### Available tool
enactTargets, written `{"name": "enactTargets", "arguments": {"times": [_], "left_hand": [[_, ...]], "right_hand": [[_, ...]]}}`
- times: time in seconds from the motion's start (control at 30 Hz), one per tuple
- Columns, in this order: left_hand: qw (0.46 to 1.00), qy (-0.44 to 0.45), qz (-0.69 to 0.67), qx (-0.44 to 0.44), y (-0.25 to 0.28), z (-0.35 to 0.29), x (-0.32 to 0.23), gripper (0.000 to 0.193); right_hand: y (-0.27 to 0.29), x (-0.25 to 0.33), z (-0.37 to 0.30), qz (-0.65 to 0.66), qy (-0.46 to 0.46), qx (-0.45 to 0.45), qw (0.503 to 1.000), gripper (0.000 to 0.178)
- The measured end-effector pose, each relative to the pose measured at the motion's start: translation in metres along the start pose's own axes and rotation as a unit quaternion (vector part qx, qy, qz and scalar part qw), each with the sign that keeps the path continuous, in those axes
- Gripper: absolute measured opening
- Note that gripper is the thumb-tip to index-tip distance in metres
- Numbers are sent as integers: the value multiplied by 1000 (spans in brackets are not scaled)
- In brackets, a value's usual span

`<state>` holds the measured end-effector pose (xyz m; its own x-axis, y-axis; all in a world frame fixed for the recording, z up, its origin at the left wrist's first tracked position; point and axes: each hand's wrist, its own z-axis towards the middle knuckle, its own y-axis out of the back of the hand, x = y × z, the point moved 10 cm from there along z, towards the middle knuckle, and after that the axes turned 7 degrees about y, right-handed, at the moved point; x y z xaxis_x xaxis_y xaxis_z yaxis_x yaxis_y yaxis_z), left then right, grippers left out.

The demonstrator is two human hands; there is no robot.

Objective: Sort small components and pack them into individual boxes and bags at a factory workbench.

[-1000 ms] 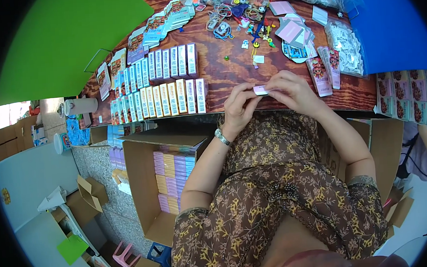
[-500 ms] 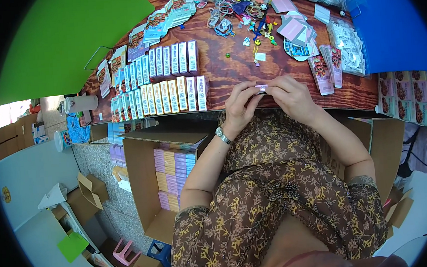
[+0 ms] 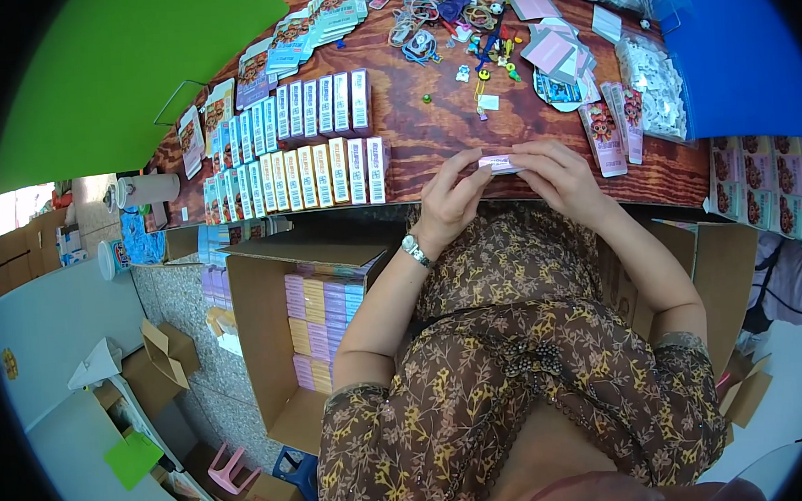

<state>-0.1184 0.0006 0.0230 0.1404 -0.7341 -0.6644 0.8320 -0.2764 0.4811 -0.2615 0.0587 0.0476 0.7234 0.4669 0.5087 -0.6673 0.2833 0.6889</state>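
Between both hands, at the near edge of the wooden table [image 3: 430, 120], is a small pale purple and white box [image 3: 499, 164]. My left hand [image 3: 453, 198] grips its left end, thumb and fingers pinched on it. On its right end are the fingers of my right hand [image 3: 562, 178], curled over the top with the thumb below. Left of my hands stand two rows of small upright boxes [image 3: 323, 174] in purple, yellow and blue. To the right, flat printed cartons [image 3: 607, 137] lie overlapping on the table.
Small toys and cords [image 3: 452, 31] lie scattered at the back. Pink and grey cards [image 3: 556, 50] and a bag of white pieces [image 3: 652, 83] are at the right. Stacked flat cartons [image 3: 327, 21] lie back left. Below the table, a cardboard box [image 3: 269, 350] holds packed boxes.
The small box has tipped so that more of its long side shows. My right fingers have shifted slightly outward along it. The view has moved a little.
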Motion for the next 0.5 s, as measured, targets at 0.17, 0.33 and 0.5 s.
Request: {"name": "enactTargets", "arguments": {"times": [0.17,0.33,0.5], "left_hand": [[1000,-20,10,-2,0,-1,-1,29],[1000,-12,10,0,-4,-1,-1,30],[1000,-15,2,-21,-4,-2,0,30]], "right_hand": [[0,2,-1,5,29,-8,1000,25],[-4,-16,4,91,-67,32,993,32],[-6,-6,1,18,-14,23,999,33]]}}
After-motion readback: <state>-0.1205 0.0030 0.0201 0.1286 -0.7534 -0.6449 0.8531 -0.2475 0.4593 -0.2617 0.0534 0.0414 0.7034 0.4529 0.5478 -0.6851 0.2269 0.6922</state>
